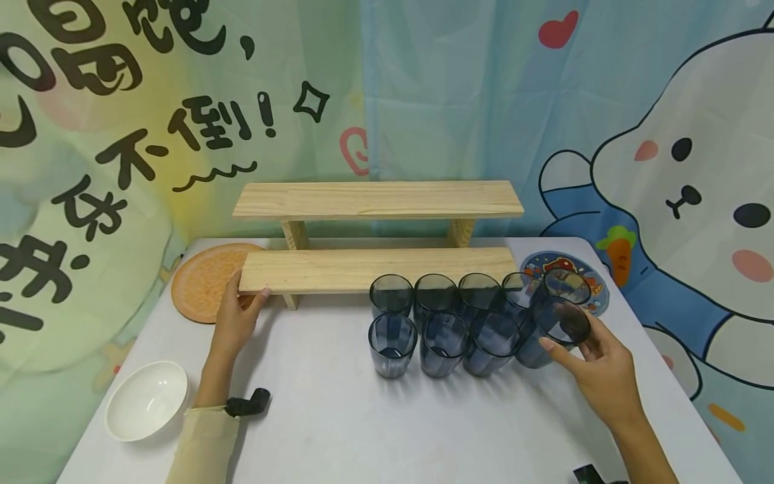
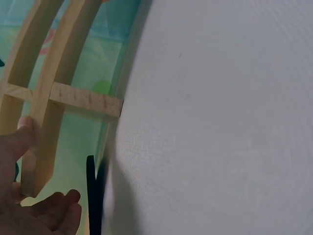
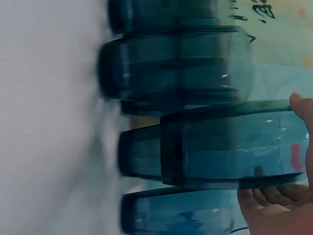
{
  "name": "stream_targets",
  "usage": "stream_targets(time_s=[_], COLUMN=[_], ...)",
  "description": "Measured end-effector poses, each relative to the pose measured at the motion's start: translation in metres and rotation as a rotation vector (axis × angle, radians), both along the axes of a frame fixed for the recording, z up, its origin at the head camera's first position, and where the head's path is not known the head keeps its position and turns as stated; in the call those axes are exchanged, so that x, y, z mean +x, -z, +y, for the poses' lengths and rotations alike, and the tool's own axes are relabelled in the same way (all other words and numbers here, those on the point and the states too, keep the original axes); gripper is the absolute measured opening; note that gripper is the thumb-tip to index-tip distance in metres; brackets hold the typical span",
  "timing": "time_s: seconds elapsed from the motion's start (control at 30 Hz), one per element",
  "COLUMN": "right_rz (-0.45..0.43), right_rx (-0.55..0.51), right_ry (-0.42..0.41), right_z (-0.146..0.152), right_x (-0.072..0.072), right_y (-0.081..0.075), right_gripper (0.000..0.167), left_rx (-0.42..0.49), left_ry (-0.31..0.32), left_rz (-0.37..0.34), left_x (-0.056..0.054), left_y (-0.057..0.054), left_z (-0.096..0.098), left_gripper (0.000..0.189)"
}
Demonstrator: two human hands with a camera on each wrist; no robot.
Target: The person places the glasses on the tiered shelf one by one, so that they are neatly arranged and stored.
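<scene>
My left hand (image 1: 236, 319) holds the left end of the lower plank of a two-tier wooden shelf (image 1: 314, 270). In the left wrist view its thumb lies along the plank's edge (image 2: 44, 142), with fingers around the end and below. My right hand (image 1: 605, 376) grips a dark blue glass tumbler (image 1: 547, 336) at the right end of the front row, thumb on one side and fingers on the other. In the right wrist view the base of this tumbler (image 3: 220, 147) sits higher than its neighbours' bases. Several matching tumblers (image 1: 444, 346) stand upright in two rows beside it.
An orange round mat (image 1: 205, 282) lies at the back left, partly behind my left hand. A white bowl (image 1: 148, 400) sits at the left edge of the white table (image 1: 363, 430). A patterned blue round mat (image 1: 544, 261) lies behind the tumblers at right. A printed cloth hangs behind.
</scene>
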State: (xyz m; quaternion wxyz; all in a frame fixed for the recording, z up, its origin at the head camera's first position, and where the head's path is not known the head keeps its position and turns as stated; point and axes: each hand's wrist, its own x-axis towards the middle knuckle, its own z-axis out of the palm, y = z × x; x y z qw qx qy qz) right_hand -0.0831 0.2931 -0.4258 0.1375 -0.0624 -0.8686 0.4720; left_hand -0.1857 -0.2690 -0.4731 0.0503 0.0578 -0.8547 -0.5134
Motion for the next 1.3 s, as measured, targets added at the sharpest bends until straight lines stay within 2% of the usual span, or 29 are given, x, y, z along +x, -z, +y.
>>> stream_targets(time_s=[0.3, 0.57, 0.77, 0.93, 1.3], right_rz=[0.036, 0.101, 0.142, 0.150, 0.201], right_rx=[-0.006, 0.010, 0.005, -0.021, -0.103], right_ry=[0.005, -0.003, -0.051, -0.077, -0.158], right_z=[0.001, 0.004, 0.005, 0.002, -0.015], right_x=[-0.012, -0.040, -0.074, -0.109, -0.182], right_y=[-0.041, -0.081, -0.104, -0.118, -0.127], right_gripper=[0.074, 0.067, 0.062, 0.058, 0.051], left_rx=[0.006, -0.001, -0.010, 0.010, -0.010], left_ry=[-0.005, -0.011, -0.018, -0.010, -0.014], left_rz=[0.003, 0.012, 0.008, 0.022, 0.035], left_x=[0.001, 0.000, 0.000, -0.001, -0.004], left_y=[-0.001, 0.000, 0.000, 0.002, 0.005], left_z=[0.002, 0.002, 0.002, 0.001, -0.001], left_gripper=[0.085, 0.084, 0.085, 0.085, 0.083])
